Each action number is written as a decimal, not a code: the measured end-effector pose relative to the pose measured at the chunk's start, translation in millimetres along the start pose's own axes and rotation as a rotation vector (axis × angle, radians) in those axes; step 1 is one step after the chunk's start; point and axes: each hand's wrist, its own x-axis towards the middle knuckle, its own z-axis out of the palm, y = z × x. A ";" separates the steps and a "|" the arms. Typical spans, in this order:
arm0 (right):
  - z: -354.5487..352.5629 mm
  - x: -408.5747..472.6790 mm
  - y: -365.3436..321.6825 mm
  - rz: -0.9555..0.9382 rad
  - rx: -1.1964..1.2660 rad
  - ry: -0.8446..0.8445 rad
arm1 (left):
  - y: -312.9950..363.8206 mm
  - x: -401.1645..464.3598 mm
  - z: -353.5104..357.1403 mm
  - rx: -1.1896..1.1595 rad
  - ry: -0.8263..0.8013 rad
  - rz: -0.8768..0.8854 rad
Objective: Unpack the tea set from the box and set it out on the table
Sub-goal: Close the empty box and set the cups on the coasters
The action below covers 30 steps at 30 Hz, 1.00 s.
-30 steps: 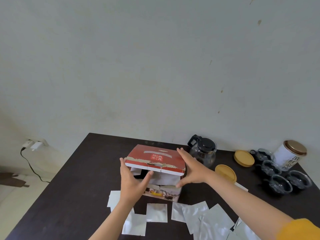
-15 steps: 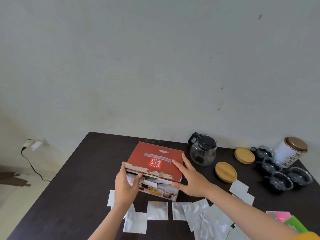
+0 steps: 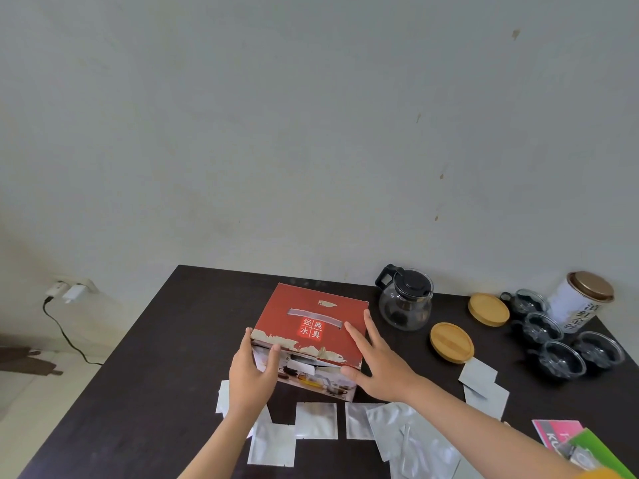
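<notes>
A red cardboard tea-set box with a worn lid stands in the middle of the dark table. My left hand grips its front left corner, thumb on the lid's edge. My right hand lies flat on the lid's right side, fingers spread. A glass teapot with a black lid stands right of the box. Two round wooden lids lie beyond it. Several small glass cups and a white tea canister sit at the far right.
Several silver foil sachets lie along the table's near side, more at the right. Pink and green packets show at the lower right. A wall runs behind the table. A charger and cable hang at the left wall.
The box lid was raised at the front a second ago and now lies down on the box. Both hands have followed it down.
</notes>
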 end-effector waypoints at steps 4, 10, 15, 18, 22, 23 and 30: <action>4.2 -1.2 -0.1 0.026 -0.014 -0.024 | -6.0 1.7 3.3 -0.005 0.014 -0.076; 8.2 -2.9 -8.6 0.092 -0.142 0.019 | -7.0 7.0 11.6 0.068 0.048 0.009; 23.3 -9.7 -27.8 -0.036 -0.215 0.139 | -19.8 16.9 21.0 0.275 -0.072 0.243; 37.2 -7.2 -34.4 -0.069 -0.214 0.125 | -27.0 16.0 18.6 0.248 -0.128 0.319; 45.7 -6.1 -38.1 -0.008 -0.287 0.148 | -39.6 17.4 13.2 0.292 -0.201 0.415; 46.4 -6.3 -38.5 -0.006 -0.301 0.161 | -41.9 18.4 12.8 0.315 -0.204 0.435; 44.7 -8.7 -40.0 0.005 -0.344 0.146 | -42.0 16.7 16.5 0.374 -0.182 0.439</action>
